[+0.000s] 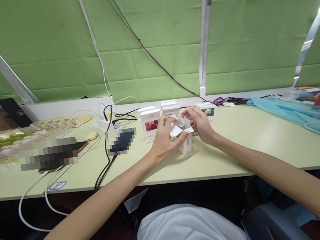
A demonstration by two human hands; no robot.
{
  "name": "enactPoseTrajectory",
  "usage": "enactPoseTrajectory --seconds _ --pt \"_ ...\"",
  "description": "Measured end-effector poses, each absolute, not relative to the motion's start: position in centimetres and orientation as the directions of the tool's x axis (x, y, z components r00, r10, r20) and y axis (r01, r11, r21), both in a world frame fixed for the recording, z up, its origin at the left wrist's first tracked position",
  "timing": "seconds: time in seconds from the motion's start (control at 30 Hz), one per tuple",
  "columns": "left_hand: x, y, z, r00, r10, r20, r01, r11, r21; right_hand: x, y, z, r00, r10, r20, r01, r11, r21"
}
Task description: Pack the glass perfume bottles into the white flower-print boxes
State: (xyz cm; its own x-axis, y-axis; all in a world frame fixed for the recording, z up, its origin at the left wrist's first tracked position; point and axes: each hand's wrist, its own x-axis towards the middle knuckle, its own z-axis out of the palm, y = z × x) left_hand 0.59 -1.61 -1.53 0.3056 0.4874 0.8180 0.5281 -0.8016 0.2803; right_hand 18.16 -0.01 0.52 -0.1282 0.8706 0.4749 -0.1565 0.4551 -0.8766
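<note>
A small white box (186, 146) with its top flaps raised stands on the pale table (231, 161) in front of me. My left hand (165, 137) is wrapped round its left side, thumb across the front near the opening. At the box's right edge, by a raised flap, my right hand (200, 124) has its fingers curled together; what they pinch, if anything, is too small to make out. Behind my hands are a white box with a red flower picture (151, 126), another white box (169, 103), and one with a white flower picture (208, 112).
Left of the boxes lie a dark blurred phone (123, 140), black cables and a white power strip (107, 126). Further left are a blurred tablet-like device (54, 155) and egg-shaped items in trays (11, 146). Blue plastic sheeting (299, 116) covers the right end.
</note>
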Motion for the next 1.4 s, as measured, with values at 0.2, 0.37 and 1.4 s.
enactPoseTrajectory --seconds 0.2,0.37,1.4 --pt "0.63 -1.99 -1.23 0.311 0.523 0.794 0.528 -0.789 0.313 18.34 0.68 0.04 -0.154 0.845 0.513 -0.188 0.484 -0.854" --pt "0.65 -2.01 -1.13 0.308 0.516 0.799 0.530 -0.790 0.307 18.35 0.94 -0.26 -0.177 0.835 0.522 -0.214 0.485 -0.848" --pt "0.61 -2.16 -1.20 0.321 0.552 0.770 0.549 -0.771 0.323 18.30 0.37 0.09 -0.194 0.857 0.477 -0.065 0.474 -0.878"
